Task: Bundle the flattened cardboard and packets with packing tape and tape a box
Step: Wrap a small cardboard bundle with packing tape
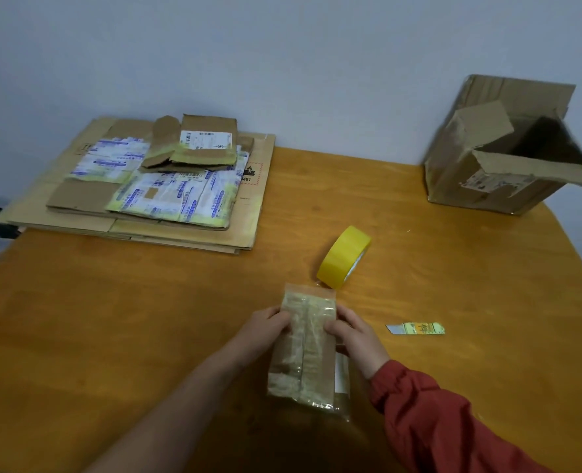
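Observation:
A taped bundle of brown packets (305,356) lies near the table's front middle. My left hand (265,331) grips its left edge and my right hand (354,336) grips its right edge, thumbs on top. Just beyond the bundle a yellow roll of packing tape (342,257) stands on its edge. A stack of flattened cardboard (139,216) with printed plastic packets (177,196) on top sits at the back left. An open, worn cardboard box (501,158) stands at the back right, flaps up.
A small utility blade in a yellow sleeve (416,328) lies to the right of my right hand. The wooden table (112,319) meets a pale wall at the back. Dark objects show past the table's left edge.

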